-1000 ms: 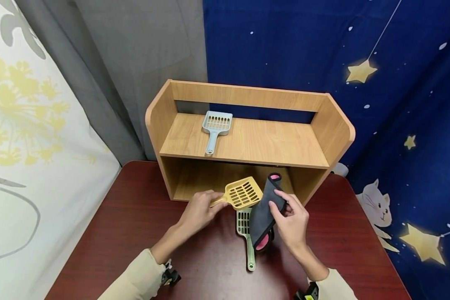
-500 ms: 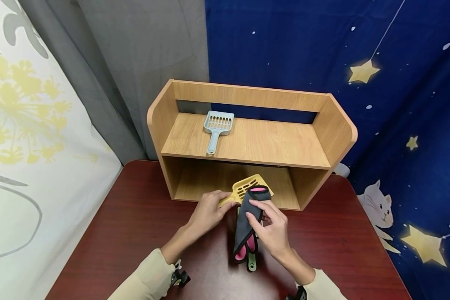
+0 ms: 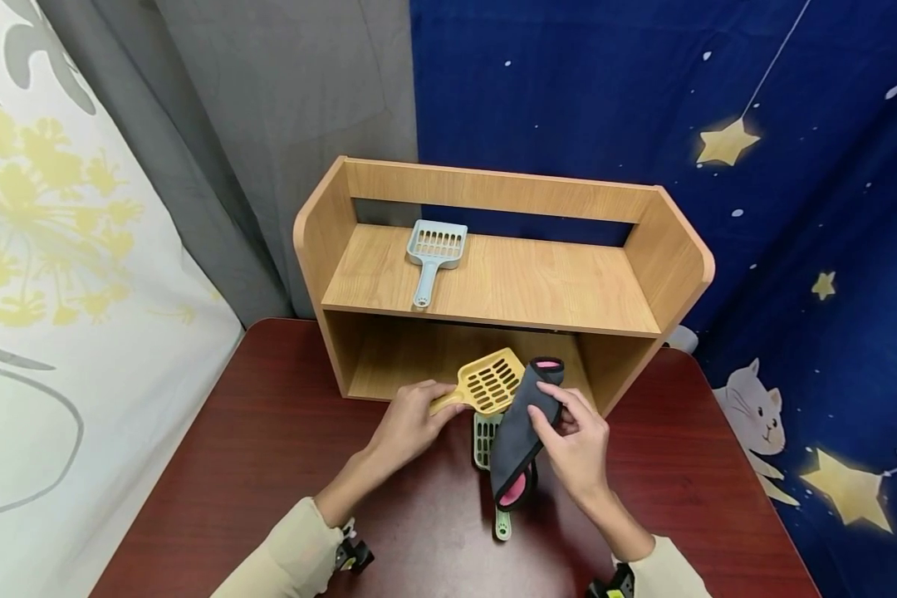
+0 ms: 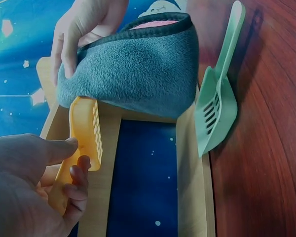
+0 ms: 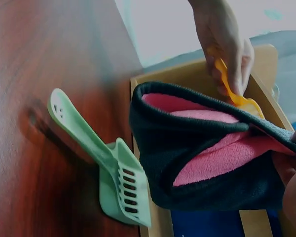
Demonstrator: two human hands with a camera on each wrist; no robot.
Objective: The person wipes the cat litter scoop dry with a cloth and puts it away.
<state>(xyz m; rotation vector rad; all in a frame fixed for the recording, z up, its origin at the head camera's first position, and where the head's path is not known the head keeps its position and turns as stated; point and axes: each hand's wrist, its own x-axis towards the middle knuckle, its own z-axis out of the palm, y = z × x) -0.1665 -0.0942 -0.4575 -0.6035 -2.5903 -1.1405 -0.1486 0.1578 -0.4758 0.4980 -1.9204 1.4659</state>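
My left hand [image 3: 413, 419] grips the handle of a yellow slotted litter scoop [image 3: 492, 382], its head pointing right. In my right hand [image 3: 579, 436] is a folded dark grey cloth [image 3: 519, 436] with black edging and a pink inner side, pinched between thumb and fingers. The cloth overlaps the scoop's right edge in the head view; in the left wrist view the scoop's tip meets the cloth's underside. Below both, a green litter scoop [image 3: 486, 440] lies on the table, partly hidden by the cloth. Its whole length shows in the right wrist view, handle [image 5: 79, 126] included.
A two-tier wooden shelf [image 3: 493, 278] stands at the back of the dark red table [image 3: 269, 448]. On its upper board lies a light blue litter scoop [image 3: 435, 249]. Grey and blue curtains [image 3: 568, 91] hang behind, with a white patterned one at left.
The cloth swept left across the yellow scoop's head, then back right, uncovering most of it. My left hand shifted slightly right, still gripping the scoop.
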